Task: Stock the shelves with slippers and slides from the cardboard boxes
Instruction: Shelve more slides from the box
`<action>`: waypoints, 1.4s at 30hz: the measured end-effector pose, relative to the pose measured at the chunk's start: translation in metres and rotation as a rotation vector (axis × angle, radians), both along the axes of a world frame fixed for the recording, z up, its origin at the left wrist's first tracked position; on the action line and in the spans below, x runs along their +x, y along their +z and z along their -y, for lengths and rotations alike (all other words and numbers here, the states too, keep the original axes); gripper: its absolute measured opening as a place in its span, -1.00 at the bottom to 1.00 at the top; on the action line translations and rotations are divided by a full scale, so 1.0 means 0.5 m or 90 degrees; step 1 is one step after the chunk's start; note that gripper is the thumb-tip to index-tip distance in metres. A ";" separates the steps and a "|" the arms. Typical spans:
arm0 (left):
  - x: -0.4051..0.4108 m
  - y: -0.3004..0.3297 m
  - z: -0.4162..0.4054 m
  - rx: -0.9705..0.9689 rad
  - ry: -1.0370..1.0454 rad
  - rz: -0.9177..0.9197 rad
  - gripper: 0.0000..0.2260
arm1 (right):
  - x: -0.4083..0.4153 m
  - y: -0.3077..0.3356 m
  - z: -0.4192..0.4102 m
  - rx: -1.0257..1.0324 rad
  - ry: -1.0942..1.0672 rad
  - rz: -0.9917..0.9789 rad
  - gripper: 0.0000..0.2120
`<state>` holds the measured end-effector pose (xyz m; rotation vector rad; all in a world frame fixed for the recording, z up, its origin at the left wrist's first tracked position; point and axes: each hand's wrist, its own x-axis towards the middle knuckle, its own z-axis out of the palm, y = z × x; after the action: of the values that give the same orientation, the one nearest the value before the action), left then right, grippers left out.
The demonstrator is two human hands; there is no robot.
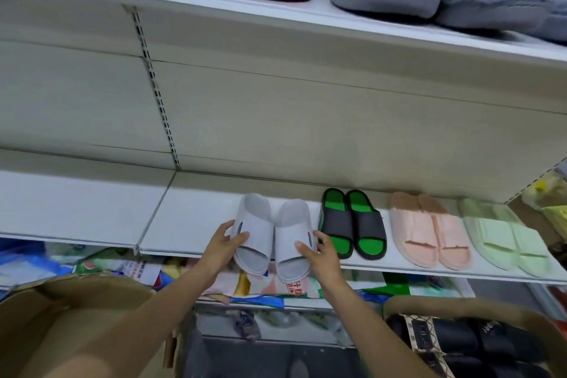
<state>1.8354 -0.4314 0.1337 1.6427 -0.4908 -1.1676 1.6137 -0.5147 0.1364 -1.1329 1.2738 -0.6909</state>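
Note:
A pair of light grey slides lies on the white middle shelf (190, 221), toes hanging over its front edge. My left hand (223, 245) grips the left grey slide (254, 230) at its outer side. My right hand (319, 250) holds the right grey slide (293, 233), with the thumb on its strap and the fingers at its outer side. To the right stand a black-and-green pair (352, 224), a pink pair (429, 230) and a pale green pair (503, 236). A cardboard box (399, 305) at the lower right holds dark slides (478, 341).
A second cardboard box (55, 313) sits open at the lower left. The top shelf (306, 20) carries cream, maroon and blue-grey fluffy slippers. Colourful packets fill the shelf below the slides. The middle shelf's left part is bare.

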 end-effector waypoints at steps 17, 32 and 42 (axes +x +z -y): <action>0.036 -0.026 0.116 0.128 -0.167 0.464 -0.57 | 0.071 -0.048 0.145 -0.128 0.185 -0.301 -0.56; 0.055 -0.017 0.107 0.079 -0.171 0.418 -0.38 | 0.051 -0.047 0.148 -0.188 0.205 -0.347 -0.55; -0.057 0.144 0.132 -0.289 -0.296 0.516 -0.65 | -0.094 0.134 0.112 -0.448 0.215 -0.284 -0.60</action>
<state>1.8068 -0.4973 0.2056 1.5771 -1.5931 -0.5692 1.5665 -0.5709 0.2032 -2.1178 1.1775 -0.6654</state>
